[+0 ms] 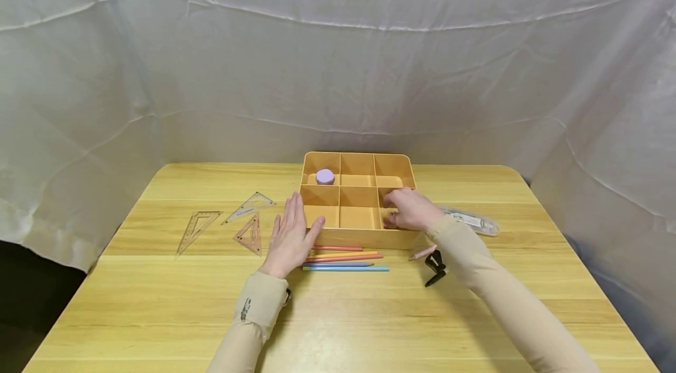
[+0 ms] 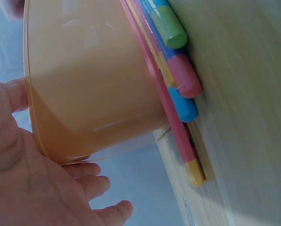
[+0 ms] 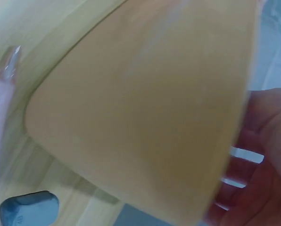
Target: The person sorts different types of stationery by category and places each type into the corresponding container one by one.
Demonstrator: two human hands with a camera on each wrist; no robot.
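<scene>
An orange box [image 1: 364, 238] with several compartments stands at the back of the table. My left hand [image 1: 289, 238] rests against its front left corner, fingers straight and thumb over the rim; the left wrist view shows the palm at the box wall. My right hand [image 1: 414, 210] reaches over the rim into the front right compartment with bent fingers. Its fingertips are hidden by the wall in the right wrist view, so whether they hold anything cannot be told. A round lilac object [image 1: 325, 176] lies in the back left compartment. Several colored pencils [image 1: 345, 268] lie before the box.
Clear set squares [image 1: 198, 229] lie left of the box. On the right are a clear elongated pack [image 1: 472, 221], a slim pink pen-like item [image 1: 422, 253] and a black object [image 1: 435, 267] under the right forearm. A pale curtain [image 1: 348, 80] hangs behind the table.
</scene>
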